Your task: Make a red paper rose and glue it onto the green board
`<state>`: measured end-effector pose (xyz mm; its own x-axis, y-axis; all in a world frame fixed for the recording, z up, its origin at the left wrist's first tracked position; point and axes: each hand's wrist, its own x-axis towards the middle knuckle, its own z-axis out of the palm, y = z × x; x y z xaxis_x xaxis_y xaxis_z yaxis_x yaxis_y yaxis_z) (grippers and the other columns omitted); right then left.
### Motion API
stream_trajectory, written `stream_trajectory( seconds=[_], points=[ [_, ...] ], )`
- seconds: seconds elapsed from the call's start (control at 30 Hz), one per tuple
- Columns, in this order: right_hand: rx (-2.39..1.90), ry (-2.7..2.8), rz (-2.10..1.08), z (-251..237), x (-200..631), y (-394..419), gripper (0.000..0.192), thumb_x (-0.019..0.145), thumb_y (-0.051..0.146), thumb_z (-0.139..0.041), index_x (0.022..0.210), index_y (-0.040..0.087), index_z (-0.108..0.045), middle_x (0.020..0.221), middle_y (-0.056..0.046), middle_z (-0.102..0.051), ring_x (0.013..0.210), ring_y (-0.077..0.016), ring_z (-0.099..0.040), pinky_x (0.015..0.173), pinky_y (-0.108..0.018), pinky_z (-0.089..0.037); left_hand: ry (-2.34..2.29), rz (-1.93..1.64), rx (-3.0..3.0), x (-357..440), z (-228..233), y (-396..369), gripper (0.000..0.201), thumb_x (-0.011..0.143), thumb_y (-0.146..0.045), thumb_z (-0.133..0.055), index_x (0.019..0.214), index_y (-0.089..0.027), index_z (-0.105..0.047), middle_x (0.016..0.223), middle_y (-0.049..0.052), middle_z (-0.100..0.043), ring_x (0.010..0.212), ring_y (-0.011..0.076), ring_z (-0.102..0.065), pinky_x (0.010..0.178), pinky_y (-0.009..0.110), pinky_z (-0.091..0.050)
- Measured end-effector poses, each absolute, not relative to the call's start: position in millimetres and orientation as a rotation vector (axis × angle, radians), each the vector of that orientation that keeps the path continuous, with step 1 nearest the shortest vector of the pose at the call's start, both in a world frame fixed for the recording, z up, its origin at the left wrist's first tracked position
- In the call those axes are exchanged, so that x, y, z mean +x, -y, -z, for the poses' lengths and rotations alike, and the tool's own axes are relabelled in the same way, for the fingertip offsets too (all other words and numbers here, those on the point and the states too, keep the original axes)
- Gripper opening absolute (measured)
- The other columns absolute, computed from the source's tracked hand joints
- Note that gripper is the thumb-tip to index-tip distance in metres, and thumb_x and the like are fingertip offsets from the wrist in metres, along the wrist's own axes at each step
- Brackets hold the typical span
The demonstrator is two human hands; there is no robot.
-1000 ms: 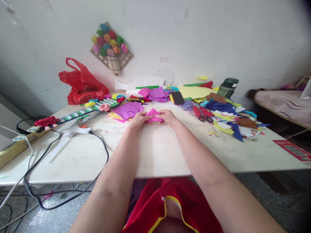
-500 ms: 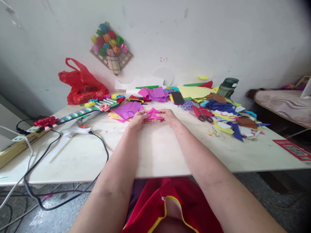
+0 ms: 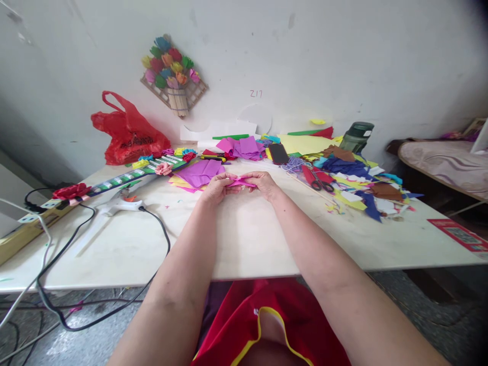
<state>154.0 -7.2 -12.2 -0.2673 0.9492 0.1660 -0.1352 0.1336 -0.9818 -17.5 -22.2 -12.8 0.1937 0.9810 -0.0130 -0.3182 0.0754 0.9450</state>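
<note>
Between my two hands is a small piece of bright pink paper (image 3: 239, 181), folded into a narrow, flat shape. My left hand (image 3: 218, 187) pinches its left end, thumb above and fingers below. The right end is pinched by my right hand (image 3: 262, 184) in the same way. Both hands are just over the pale tabletop (image 3: 247, 239). Just beyond my left hand lies a stack of purple paper (image 3: 200, 172) with yellow and pink sheets under it.
To the right are scissors (image 3: 322, 184), a phone (image 3: 278, 153), a heap of coloured scraps (image 3: 346, 170) and a green bottle (image 3: 357, 137). On the left sit a glue gun (image 3: 114, 205) with its black cable, a red plastic bag (image 3: 129, 132) and paper flowers (image 3: 71, 191).
The pink paper stood up in a peaked, triangular shape before; now its peak is folded down and it looks flat and narrow. My hands stay in almost the same place.
</note>
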Motion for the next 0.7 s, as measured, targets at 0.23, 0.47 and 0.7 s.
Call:
stream_trajectory(
  seconds=[0.23, 0.47, 0.7],
  points=[
    [-0.856, 1.39, -1.355, 10.9, 154.0, 9.1, 0.02, 0.058, 0.016, -0.063, 0.075, 0.013, -0.072, 0.059, -0.001, -0.068, 0.042, -0.0077, -0.05, 0.043, -0.021, -0.043, -0.864, -1.198, 1.001, -15.6, 10.3, 23.3, 0.014, 0.068, -0.007, -0.055, 0.079, -0.011, -0.061, 0.061, 0.006, -0.067, 0.061, 0.0199, -0.069, 0.062, 0.032, -0.057],
    [-0.847, 1.432, -1.375, 11.9, 154.3, 8.0, 0.023, 0.059, 0.015, -0.054, 0.075, 0.012, -0.071, 0.053, -0.001, -0.063, 0.043, -0.0089, -0.05, 0.046, -0.022, -0.045, -0.852, -1.21, 1.029, -16.3, 9.9, 21.8, 0.014, 0.068, -0.023, -0.057, 0.077, -0.012, -0.061, 0.062, 0.008, -0.067, 0.063, 0.022, -0.069, 0.066, 0.035, -0.057],
    [-0.823, 1.361, -1.387, 12.2, 155.1, 5.5, 0.025, 0.07, 0.028, -0.048, 0.074, 0.014, -0.068, 0.06, -0.004, -0.064, 0.051, -0.0125, -0.053, 0.044, -0.023, -0.045, -0.889, -1.263, 1.172, -17.6, 17.7, 15.9, 0.03, 0.058, -0.014, -0.068, 0.086, -0.013, -0.058, 0.061, 0.0, -0.064, 0.055, 0.0157, -0.066, 0.064, 0.03, -0.056]
  ],
)
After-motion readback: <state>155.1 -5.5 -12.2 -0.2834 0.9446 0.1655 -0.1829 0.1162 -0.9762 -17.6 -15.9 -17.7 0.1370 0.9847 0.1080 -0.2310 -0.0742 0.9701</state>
